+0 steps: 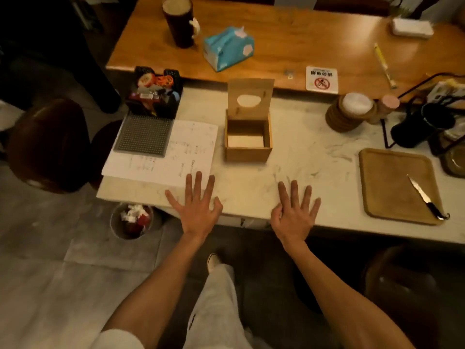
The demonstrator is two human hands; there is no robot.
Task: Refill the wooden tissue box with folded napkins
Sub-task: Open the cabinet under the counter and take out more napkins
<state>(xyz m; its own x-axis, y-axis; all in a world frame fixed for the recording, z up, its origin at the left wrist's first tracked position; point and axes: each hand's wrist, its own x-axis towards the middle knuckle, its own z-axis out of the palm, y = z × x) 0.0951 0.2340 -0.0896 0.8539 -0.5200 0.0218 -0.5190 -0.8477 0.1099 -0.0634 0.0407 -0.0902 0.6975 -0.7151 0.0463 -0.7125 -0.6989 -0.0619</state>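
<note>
The wooden tissue box (247, 137) stands lid-up, nearly empty, straight beyond the gap between both hands; left hand (195, 207) and right hand (293, 215) lie flat, spread, holding nothing, about equally near.

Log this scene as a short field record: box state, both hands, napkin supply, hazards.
box: wooden tissue box on the marble counter, lid upright, nearly empty
left hand: open, fingers spread, holding nothing
right hand: open, fingers spread, holding nothing
napkin supply: blue tissue pack and white napkin stack on the wooden table behind
hazards: knife on the cutting board
</note>
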